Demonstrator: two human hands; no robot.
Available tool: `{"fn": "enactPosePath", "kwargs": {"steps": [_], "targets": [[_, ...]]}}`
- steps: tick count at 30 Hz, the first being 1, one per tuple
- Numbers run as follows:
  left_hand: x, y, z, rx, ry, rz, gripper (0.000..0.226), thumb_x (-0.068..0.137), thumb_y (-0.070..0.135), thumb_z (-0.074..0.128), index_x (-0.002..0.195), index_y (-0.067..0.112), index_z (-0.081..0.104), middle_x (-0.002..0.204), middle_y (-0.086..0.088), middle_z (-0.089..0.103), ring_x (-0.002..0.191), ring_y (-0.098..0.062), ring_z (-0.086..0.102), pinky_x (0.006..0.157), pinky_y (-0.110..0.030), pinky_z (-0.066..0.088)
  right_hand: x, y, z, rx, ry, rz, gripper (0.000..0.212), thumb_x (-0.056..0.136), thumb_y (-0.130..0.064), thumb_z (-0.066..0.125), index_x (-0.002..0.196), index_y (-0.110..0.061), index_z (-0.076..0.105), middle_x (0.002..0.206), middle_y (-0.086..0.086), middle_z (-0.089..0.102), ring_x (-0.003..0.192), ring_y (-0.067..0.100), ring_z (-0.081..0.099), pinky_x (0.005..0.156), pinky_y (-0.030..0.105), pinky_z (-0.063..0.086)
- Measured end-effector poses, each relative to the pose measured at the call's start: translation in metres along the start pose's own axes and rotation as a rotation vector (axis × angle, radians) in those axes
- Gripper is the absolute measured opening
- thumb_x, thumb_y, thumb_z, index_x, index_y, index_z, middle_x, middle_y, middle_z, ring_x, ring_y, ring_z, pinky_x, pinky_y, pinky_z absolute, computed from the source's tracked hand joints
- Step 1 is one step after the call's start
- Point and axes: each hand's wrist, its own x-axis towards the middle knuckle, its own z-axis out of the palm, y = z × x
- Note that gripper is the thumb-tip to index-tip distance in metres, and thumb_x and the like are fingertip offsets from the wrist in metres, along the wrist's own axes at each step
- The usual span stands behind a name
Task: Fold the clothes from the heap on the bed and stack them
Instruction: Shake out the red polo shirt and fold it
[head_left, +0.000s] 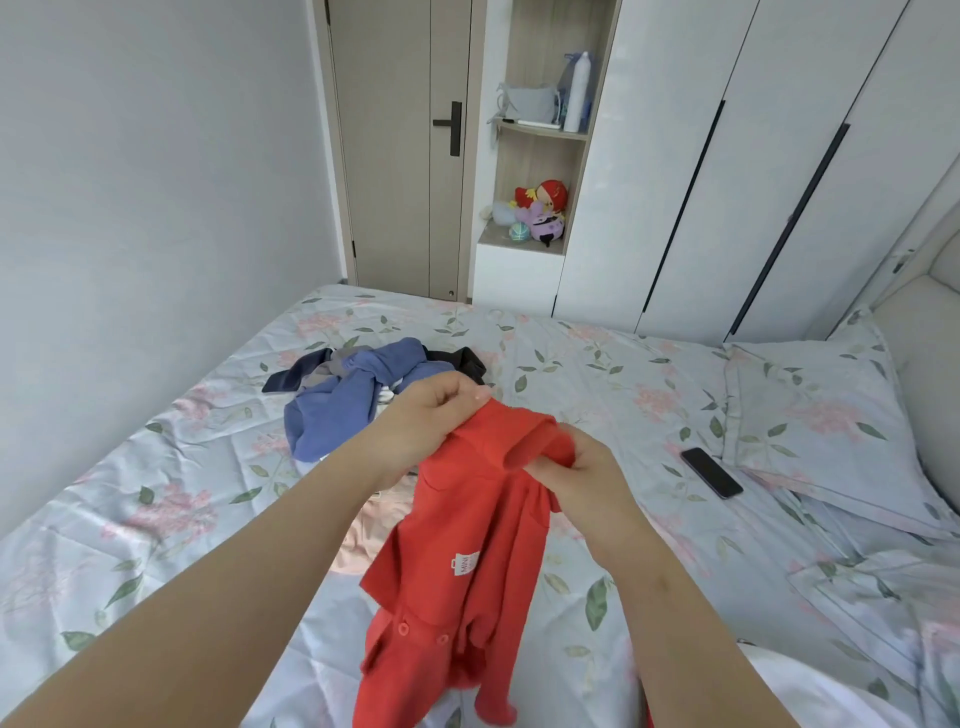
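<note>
Two hands show, the left hand (436, 415) and the right hand (579, 480), with one red garment (467, 545) between them. One heap (358, 400) on one bed (571, 358) shows one blue piece (337, 410), one navy piece (291, 376), one black piece (463, 358); others cannot be counted. One phone (711, 473), one pillow (810, 415), one red plush toy (546, 195), one purple plush toy (543, 224), one ball (518, 232)

We see a red romper (467, 545), white label showing, hanging crumpled from our left hand (431, 415) and right hand (587, 478) over the bed (597, 364). Behind it lies the heap (343, 410), blue, grey and dark clothes, tangled.
</note>
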Motion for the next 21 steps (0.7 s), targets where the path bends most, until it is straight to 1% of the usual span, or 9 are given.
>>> {"fn": "enactPosePath", "kwargs": {"steps": [2, 4, 6, 9, 11, 13, 15, 17, 21], "targets": [[-0.009, -0.016, -0.008, 0.009, -0.054, -0.036, 0.016, 0.093, 0.035, 0.052, 0.086, 0.021, 0.056, 0.075, 0.012, 0.053, 0.068, -0.002, 0.048, 0.063, -0.014, 0.040, -0.003, 0.000, -0.002, 0.191, -0.013, 0.069, 0.010, 0.088, -0.003, 0.060, 0.086, -0.011, 0.066, 0.072, 0.002, 0.062, 0.062, 0.010, 0.055, 0.056, 0.021, 0.048], [-0.016, -0.039, -0.012, 0.013, -0.144, -0.146, 0.031, 0.091, 0.055, 0.046, 0.105, 0.030, 0.058, 0.102, 0.015, 0.060, 0.092, -0.001, 0.054, 0.081, -0.020, 0.041, -0.004, -0.001, -0.004, 0.405, -0.043, 0.125, 0.021, 0.090, 0.001, 0.054, 0.087, -0.016, 0.066, 0.075, -0.001, 0.069, 0.066, 0.011, 0.063, 0.056, 0.022, 0.052], [-0.017, -0.061, -0.010, -0.141, -0.053, -0.306, 0.042, 0.094, 0.063, 0.027, 0.110, 0.040, 0.058, 0.122, 0.016, 0.058, 0.111, -0.004, 0.052, 0.094, -0.033, 0.037, -0.002, -0.004, -0.006, 0.569, -0.025, 0.156, 0.024, 0.090, 0.002, 0.051, 0.091, -0.016, 0.068, 0.079, -0.001, 0.073, 0.067, 0.011, 0.067, 0.054, 0.021, 0.054], [-0.015, -0.098, 0.001, -0.259, 0.239, -0.581, 0.036, 0.099, 0.049, 0.030, 0.108, 0.030, 0.060, 0.122, 0.002, 0.060, 0.110, -0.017, 0.052, 0.094, -0.038, 0.033, -0.001, -0.013, -0.010, 0.738, -0.012, 0.156, 0.026, 0.078, -0.004, 0.059, 0.101, -0.013, 0.069, 0.088, 0.004, 0.074, 0.074, 0.013, 0.070, 0.064, 0.024, 0.056], [-0.020, -0.111, 0.012, -0.274, 0.106, -0.743, 0.033, 0.097, 0.045, 0.041, 0.106, 0.022, 0.064, 0.112, -0.004, 0.061, 0.097, -0.020, 0.055, 0.086, -0.035, 0.040, 0.000, -0.019, -0.014, 0.779, -0.004, 0.139, 0.029, 0.069, -0.010, 0.063, 0.097, -0.014, 0.071, 0.089, 0.004, 0.074, 0.077, 0.014, 0.071, 0.067, 0.026, 0.058], [-0.021, -0.113, 0.024, -0.441, -0.051, -0.826, 0.041, 0.096, 0.045, 0.046, 0.110, 0.013, 0.067, 0.112, -0.012, 0.064, 0.099, -0.026, 0.061, 0.086, -0.039, 0.048, 0.001, -0.023, -0.018, 0.798, 0.043, 0.129, 0.023, 0.079, -0.007, 0.059, 0.098, -0.013, 0.070, 0.088, 0.003, 0.074, 0.076, 0.013, 0.071, 0.063, 0.026, 0.058], [-0.020, -0.106, 0.031, -0.530, -0.095, -0.798, 0.036, 0.095, 0.033, 0.053, 0.112, 0.004, 0.066, 0.110, -0.015, 0.067, 0.098, -0.027, 0.065, 0.084, -0.039, 0.052, 0.001, -0.021, -0.024, 0.793, 0.131, 0.126, 0.022, 0.089, -0.006, 0.054, 0.105, -0.013, 0.066, 0.084, 0.000, 0.073, 0.073, 0.011, 0.070, 0.059, 0.024, 0.056], [-0.014, -0.097, 0.034, -0.557, -0.066, -0.744, 0.022, 0.092, 0.014, 0.055, 0.102, 0.000, 0.068, 0.093, -0.014, 0.071, 0.077, -0.021, 0.068, 0.074, -0.033, 0.055, -0.002, -0.015, -0.035, 0.704, 0.227, 0.102, 0.020, 0.090, -0.006, 0.053, 0.103, -0.016, 0.064, 0.081, -0.002, 0.071, 0.070, 0.011, 0.067, 0.058, 0.024, 0.053], [-0.001, -0.077, 0.023, -0.489, 0.237, -0.511, 0.012, 0.096, 0.008, 0.052, 0.091, 0.007, 0.064, 0.074, -0.008, 0.064, 0.062, -0.016, 0.058, 0.058, -0.025, 0.050, -0.003, 0.007, -0.056, 0.282, 0.635, 0.195, 0.013, 0.086, -0.005, 0.057, 0.092, -0.016, 0.059, 0.084, 0.002, 0.060, 0.078, 0.017, 0.054, 0.066, 0.030, 0.044]]}}
